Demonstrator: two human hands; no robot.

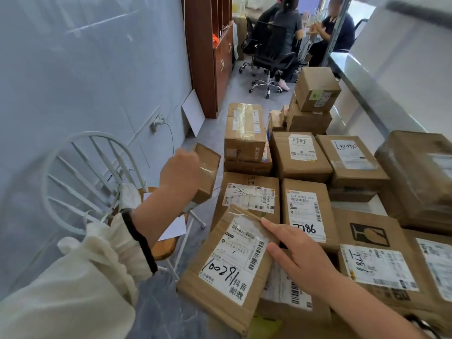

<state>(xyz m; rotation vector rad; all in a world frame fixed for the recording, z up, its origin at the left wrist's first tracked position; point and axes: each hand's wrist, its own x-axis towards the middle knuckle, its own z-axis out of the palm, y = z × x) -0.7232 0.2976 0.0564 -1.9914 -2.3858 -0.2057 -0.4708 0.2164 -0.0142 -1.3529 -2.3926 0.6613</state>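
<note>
Our left hand (179, 171) grips the small carton (206, 173), raised left of the pile; our right hand (297, 255) rests flat-fingered on the tilted parcel (230, 270).

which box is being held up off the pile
The small taped box gripped in the left hand, raised in the air; every other one rests on the pile.

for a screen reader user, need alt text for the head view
A person's left hand grips a small taped cardboard box in the air; the right hand touches a tilted labelled parcel among many stacked cardboard parcels.
</note>
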